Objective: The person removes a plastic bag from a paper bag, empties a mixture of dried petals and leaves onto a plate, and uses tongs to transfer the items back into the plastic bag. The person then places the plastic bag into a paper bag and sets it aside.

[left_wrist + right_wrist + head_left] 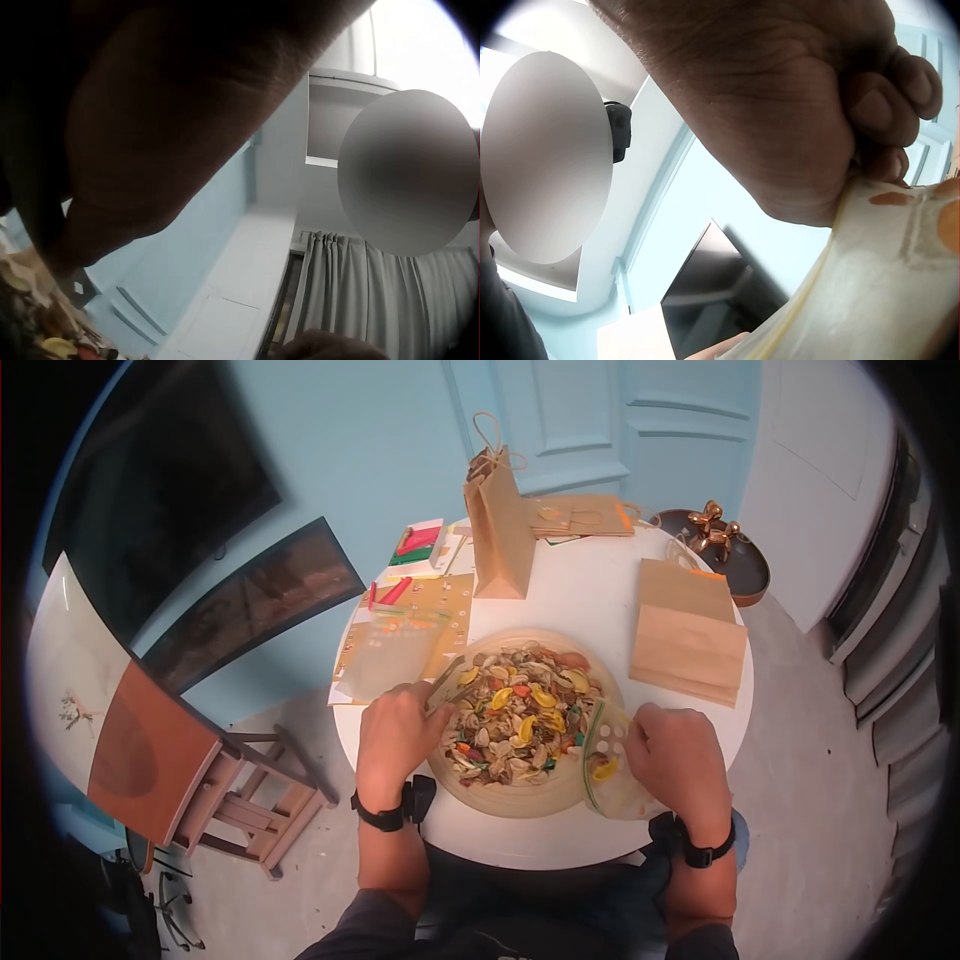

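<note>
A round wooden tray (510,807) holds dried petals and shells (515,715) with yellow, orange and green pieces. At its left rim my left hand (400,735) grips a thin greyish tool (447,678), whose shape is mostly hidden. In the left wrist view this hand (172,127) is dark and close, above some petals (60,346). My right hand (682,760) pinches a clear zip bag (612,785) by its edge at the tray's right rim; a yellow piece lies inside. The right wrist view shows curled fingers (885,112) on the bag (840,285).
On the white table (490,850), a brown paper bag (500,545) stands behind the tray. Another paper bag (688,635) lies at right, more (585,515) at the back. Patterned sheets (455,595) and a clear bag (390,650) lie at left. A wooden chair (255,810) stands beyond.
</note>
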